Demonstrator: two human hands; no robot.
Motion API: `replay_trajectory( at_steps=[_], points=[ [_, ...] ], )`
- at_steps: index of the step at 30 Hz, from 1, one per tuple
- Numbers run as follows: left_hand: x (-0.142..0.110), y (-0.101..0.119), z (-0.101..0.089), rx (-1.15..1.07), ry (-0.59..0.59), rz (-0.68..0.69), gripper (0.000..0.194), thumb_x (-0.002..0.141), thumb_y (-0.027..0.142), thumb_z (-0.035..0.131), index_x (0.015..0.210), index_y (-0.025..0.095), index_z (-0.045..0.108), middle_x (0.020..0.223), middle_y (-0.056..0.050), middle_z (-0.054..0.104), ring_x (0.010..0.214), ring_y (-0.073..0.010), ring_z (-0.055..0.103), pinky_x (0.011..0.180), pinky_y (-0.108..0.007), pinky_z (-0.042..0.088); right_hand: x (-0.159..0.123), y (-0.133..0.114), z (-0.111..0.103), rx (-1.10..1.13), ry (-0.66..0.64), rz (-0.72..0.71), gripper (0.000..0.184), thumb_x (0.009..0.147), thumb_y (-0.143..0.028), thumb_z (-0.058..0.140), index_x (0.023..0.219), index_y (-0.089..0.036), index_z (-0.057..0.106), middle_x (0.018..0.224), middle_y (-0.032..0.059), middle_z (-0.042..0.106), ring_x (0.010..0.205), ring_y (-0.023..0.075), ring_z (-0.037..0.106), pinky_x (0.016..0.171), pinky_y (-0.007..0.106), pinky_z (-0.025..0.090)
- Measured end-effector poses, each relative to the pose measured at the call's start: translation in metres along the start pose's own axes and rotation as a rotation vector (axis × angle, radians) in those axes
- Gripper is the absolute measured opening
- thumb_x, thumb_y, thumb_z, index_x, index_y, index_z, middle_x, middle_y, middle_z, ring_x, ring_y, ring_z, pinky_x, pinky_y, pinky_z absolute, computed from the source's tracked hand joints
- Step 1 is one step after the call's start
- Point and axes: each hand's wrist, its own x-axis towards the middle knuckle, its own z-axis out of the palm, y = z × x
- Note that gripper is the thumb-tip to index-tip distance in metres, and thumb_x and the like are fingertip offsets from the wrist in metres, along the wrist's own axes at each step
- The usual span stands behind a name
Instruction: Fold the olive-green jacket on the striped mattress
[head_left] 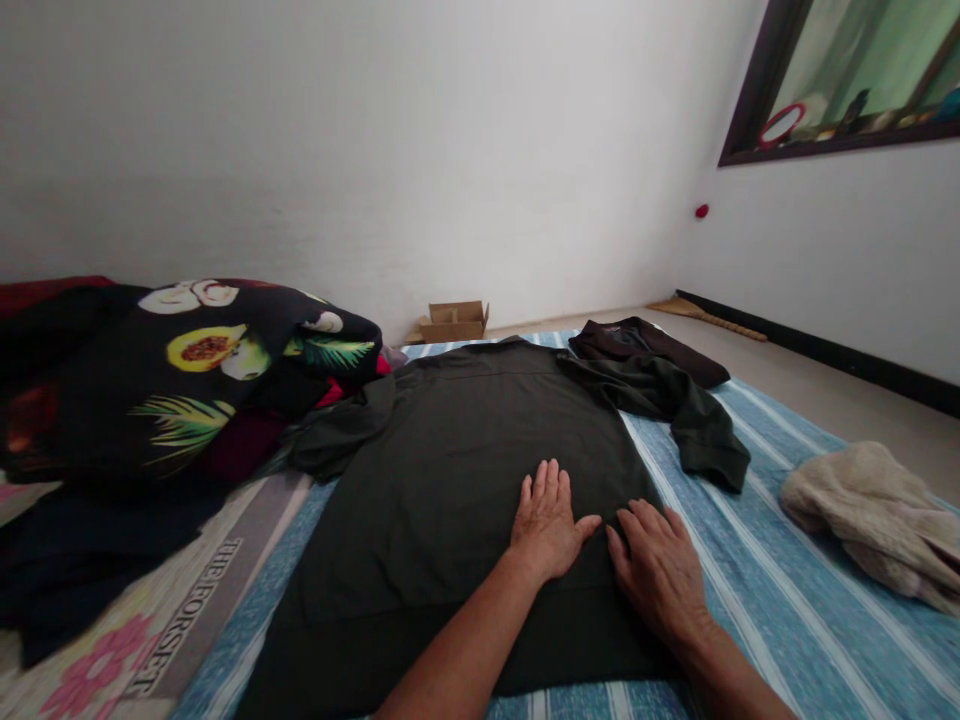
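A dark green long-sleeved garment [450,480] lies spread flat on a blue and white striped sheet [780,600]. One sleeve bends out to the right over the sheet; the other rests against the pile on the left. My left hand [550,520] is flat on the middle of the cloth, fingers stretched out and thumb spread. My right hand [658,570] rests beside it at the garment's right edge, palm down with its fingers apart. Neither hand grips the fabric.
To the left is a clothes pile with a black fruit-print cloth [225,360]. A folded dark brown garment [649,350] lies at the back right, a beige fuzzy cloth [870,515] at the right. An open cardboard box [454,322] stands near the wall.
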Motion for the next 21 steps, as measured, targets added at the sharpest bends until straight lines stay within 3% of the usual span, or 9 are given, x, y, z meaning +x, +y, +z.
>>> replay_trajectory(
  at_steps=[3,6,13,21],
  points=[
    [0.0,-0.001,0.002,0.01,0.003,0.009,0.079,0.086,0.062,0.016,0.142,0.007,0.024,0.151,-0.013,0.01,0.139,-0.0251,0.001,0.111,-0.046,0.012,0.009,-0.005,-0.001,0.003,-0.022,-0.041,0.035,0.089,-0.03,0.042,0.109,-0.01,0.062,0.119,0.0165,0.059,0.116,0.0284,0.048,0.103,0.045,0.026],
    [0.0,-0.002,0.003,0.017,0.006,0.017,0.072,0.089,0.056,0.018,0.142,0.007,0.023,0.151,-0.013,0.009,0.139,-0.0241,0.001,0.112,-0.045,0.011,0.018,-0.01,0.001,-0.005,-0.17,-0.049,0.046,0.089,-0.035,0.04,0.123,-0.006,0.054,0.133,0.0187,0.048,0.126,0.0303,0.038,0.105,0.045,0.023],
    [-0.003,0.002,-0.008,-0.029,-0.041,-0.005,0.078,0.087,0.06,0.014,0.142,0.006,0.022,0.15,-0.013,0.008,0.139,-0.0241,0.001,0.112,-0.045,0.009,0.016,-0.006,0.002,0.016,-0.481,0.018,0.063,0.092,-0.049,0.024,0.134,-0.005,0.043,0.143,0.02,0.032,0.134,0.0321,0.021,0.107,0.046,0.019],
    [-0.001,0.002,-0.022,-0.096,-0.105,-0.022,0.072,0.088,0.055,0.02,0.141,0.007,0.026,0.15,-0.013,0.012,0.139,-0.0242,0.005,0.111,-0.045,0.01,0.017,-0.006,0.002,0.015,-0.498,0.048,0.07,0.09,-0.056,0.021,0.136,-0.005,0.038,0.145,0.0194,0.027,0.135,0.031,0.019,0.108,0.044,0.018]
  ],
)
